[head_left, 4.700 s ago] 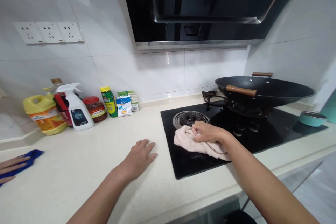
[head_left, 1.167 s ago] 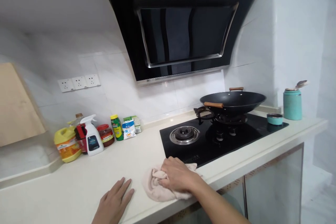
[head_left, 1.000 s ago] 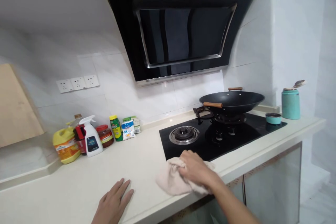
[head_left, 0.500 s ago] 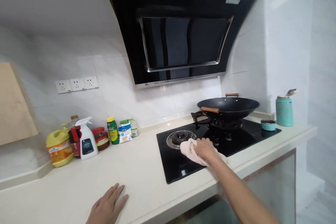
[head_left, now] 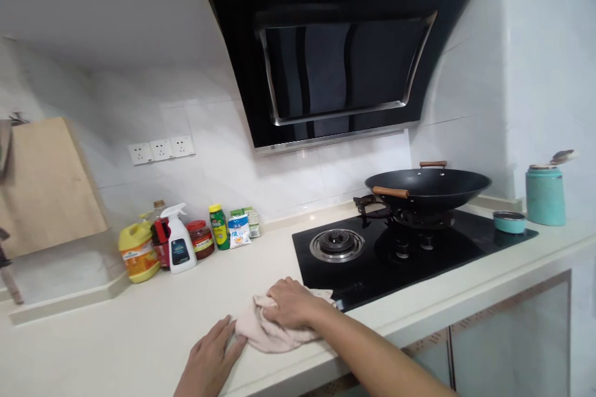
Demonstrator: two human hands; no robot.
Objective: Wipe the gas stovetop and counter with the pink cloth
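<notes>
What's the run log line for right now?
right hand: holds crumpled pale-pink cloth on cream countertop | left hand: rests beside cloth | round black wok: on black glass stove

We note a white spray bottle (head_left: pixel 181 245) near a yellow jug (head_left: pixel 138 254), red-lidded jar (head_left: pixel 202 240) alongside. Above, we log three wall sockets (head_left: pixel 161 150).

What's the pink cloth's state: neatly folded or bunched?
Bunched, partly spread: the cloth is gathered in creases under the right hand, while its looser near edge lies flatter on the counter.
</notes>
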